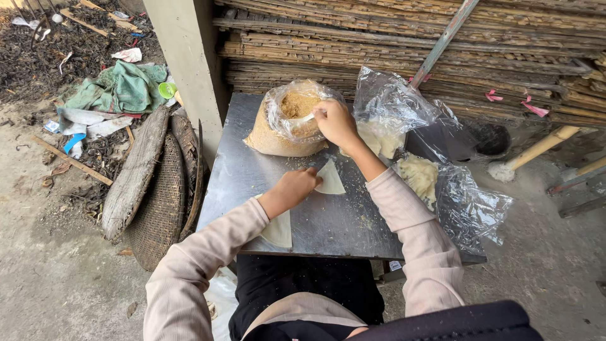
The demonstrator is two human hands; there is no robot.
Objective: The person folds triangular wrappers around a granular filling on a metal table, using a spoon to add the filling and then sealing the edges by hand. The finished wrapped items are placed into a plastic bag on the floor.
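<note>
Your left hand (295,188) presses its curled fingers down on the left edge of a thin, pale wrapper (329,178) that lies flat on the grey metal counter (252,158). The wrapper is a smooth, cream-white sheet cut to a pointed wedge, its tip aimed away from you and its wide rounded edge toward you. That grip is not clenched around anything; it only pins the sheet in place.

Your right hand (336,121) is farther from you, just beyond the wrapper, at the mouth of a clear plastic bag (281,129) full of brown crumbly filling (298,104). Its grip pinches the handle of a small white spoon (304,118), which points left into the bag's open top. The bag stands upright, slumped wide at its base, touching the counter.

Nearer to you than the left grip, half under your forearm, lies a second pale sheet (279,231) at the counter's front edge. To the right of the right grip sits a crumpled clear bag (391,110) with more pale sheets inside, and beyond your right sleeve a lump of pale dough (418,177) rests on loose plastic. Brown crumbs speckle the metal around the wrapper.

Left of the counter, woven trays (161,196) lean against a concrete post (189,50).
</note>
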